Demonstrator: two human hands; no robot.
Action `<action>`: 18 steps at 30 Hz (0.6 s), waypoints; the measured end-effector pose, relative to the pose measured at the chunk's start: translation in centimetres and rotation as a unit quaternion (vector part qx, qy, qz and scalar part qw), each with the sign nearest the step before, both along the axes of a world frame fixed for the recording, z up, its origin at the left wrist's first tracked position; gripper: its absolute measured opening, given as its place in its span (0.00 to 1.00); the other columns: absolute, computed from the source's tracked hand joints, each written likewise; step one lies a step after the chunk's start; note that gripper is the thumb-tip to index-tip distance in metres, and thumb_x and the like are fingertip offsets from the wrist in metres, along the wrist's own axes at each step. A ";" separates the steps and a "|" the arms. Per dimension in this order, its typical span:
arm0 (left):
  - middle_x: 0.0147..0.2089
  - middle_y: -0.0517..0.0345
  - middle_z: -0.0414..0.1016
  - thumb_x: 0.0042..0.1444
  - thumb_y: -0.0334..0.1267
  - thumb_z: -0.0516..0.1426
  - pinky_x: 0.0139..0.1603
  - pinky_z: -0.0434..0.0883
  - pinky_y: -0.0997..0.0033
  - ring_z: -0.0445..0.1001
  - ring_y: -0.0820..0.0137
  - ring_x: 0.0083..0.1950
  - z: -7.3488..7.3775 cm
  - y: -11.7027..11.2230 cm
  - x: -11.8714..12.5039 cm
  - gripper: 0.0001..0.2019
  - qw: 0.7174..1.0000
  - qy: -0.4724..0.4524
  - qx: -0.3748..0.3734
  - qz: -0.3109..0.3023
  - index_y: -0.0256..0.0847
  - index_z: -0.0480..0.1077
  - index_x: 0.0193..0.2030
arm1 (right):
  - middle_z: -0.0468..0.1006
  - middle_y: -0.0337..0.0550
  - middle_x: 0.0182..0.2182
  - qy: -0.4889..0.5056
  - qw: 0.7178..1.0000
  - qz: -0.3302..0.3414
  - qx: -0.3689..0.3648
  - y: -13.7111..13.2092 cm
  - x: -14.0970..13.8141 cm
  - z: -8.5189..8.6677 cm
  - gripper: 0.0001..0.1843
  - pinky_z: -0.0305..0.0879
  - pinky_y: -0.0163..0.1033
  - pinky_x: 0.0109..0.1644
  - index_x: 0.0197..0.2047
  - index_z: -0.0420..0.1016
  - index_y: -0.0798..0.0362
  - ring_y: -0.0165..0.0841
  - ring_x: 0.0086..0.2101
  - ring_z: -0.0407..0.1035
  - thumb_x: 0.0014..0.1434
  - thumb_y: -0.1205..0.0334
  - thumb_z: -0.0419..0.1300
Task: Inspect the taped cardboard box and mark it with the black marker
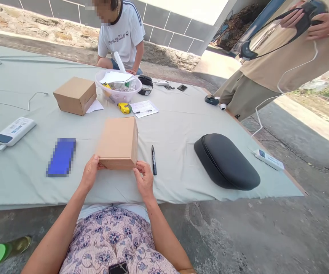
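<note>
A closed brown cardboard box rests on the pale green sheet right in front of me. My left hand grips its near left corner, fingers curled on the edge. My right hand holds the near right corner the same way. A black marker pen lies just right of the box. A blue flat object, blurred out, lies to its left.
A second cardboard box, a clear plastic bowl of items, a yellow tape measure and a paper sheet sit farther back. A black padded case lies right. A white power strip lies left. One person sits behind; another stands right holding a headset.
</note>
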State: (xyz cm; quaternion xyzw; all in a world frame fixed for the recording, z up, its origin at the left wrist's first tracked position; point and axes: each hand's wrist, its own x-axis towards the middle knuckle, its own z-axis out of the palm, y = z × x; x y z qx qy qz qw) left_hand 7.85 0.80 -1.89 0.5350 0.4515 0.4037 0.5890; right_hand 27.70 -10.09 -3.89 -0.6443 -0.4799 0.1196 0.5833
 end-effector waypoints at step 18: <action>0.49 0.50 0.75 0.58 0.58 0.57 0.45 0.82 0.58 0.76 0.69 0.42 -1.5 -0.1 -0.3 0.29 0.988 -0.109 -0.059 0.091 0.39 0.70 0.59 | 0.71 0.52 0.52 -0.060 0.996 -0.004 0.063 1.1 -3.1 3.5 0.12 0.75 0.42 0.48 0.51 0.75 0.49 0.37 0.53 0.70 0.68 0.59 0.55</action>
